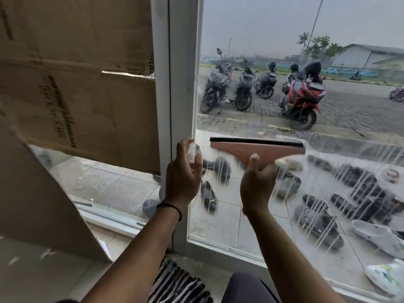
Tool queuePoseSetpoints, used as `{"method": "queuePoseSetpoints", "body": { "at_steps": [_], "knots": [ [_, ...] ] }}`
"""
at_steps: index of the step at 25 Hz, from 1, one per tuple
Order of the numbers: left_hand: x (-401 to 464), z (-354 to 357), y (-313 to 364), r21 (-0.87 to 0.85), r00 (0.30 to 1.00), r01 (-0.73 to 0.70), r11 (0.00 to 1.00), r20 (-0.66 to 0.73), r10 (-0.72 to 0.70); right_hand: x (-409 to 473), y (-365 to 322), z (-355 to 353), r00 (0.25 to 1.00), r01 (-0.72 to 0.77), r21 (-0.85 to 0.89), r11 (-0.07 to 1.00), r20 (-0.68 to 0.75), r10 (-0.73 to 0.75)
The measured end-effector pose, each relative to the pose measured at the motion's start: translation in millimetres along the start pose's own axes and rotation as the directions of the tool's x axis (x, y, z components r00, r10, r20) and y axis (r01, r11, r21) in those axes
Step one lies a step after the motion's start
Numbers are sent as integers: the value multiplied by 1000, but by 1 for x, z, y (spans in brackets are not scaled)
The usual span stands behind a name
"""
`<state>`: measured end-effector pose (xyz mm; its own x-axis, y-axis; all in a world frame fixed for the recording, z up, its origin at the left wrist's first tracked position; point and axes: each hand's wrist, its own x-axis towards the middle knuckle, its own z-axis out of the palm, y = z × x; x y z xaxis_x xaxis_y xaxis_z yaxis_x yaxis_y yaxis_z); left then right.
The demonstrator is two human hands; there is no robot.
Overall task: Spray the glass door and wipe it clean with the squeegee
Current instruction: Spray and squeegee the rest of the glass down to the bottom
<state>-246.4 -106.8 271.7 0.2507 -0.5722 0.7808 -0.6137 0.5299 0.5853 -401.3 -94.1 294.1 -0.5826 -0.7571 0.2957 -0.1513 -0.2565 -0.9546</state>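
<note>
**Squeegee on the wet glass, spray bottle in the other hand**

The right hand (258, 182) grasps the handle of a squeegee (258, 148), thumb up along the near side of the handle and fingers curled behind it. The squeegee has a reddish-brown body and a black rubber blade along its top edge; the blade lies level against the glass door (284, 62), its left end near the door's white frame (183, 84).

The left hand (182, 173) holds a small clear spray bottle (192, 153) upright, fingers wrapped around it, just left of the squeegee and in front of the frame. A dark band (171, 208) circles the left wrist.

Above the blade the glass looks clear. Below it the pane is wet, with white streaks of liquid (317, 193) running down, thickest to the right of the right hand.

Through the glass, shoes and sandals (317, 221) lie scattered on the tiled ground outside, and farther off several motorcycles (301, 99) stand parked on paving.

To the left of the frame, brown cardboard (76, 73) covers most of the neighbouring pane, and a lighter sheet of cardboard (43, 204) leans in front of it. A striped mat (175, 283) lies on the floor at the foot of the door, between the person's forearms.
</note>
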Motion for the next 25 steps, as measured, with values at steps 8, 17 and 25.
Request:
{"method": "queuePoseSetpoints", "body": {
  "at_steps": [8, 17, 25],
  "knots": [
    [-9, -17, -14, -27, 990, 23, 999, -136, -26, 16, -13, 49, 661, 747, -530, 402, 653, -370],
    [-10, -25, -6, 12, 992, 53, 999, -116, -51, 23, -20, 80, 635, 773, -571, 278, 688, -352],
    [-20, -5, 20, -44, 993, 37, 998, -107, -41, 28, -11, 65, 656, 749, -598, 286, 609, -446]
  ]
}}
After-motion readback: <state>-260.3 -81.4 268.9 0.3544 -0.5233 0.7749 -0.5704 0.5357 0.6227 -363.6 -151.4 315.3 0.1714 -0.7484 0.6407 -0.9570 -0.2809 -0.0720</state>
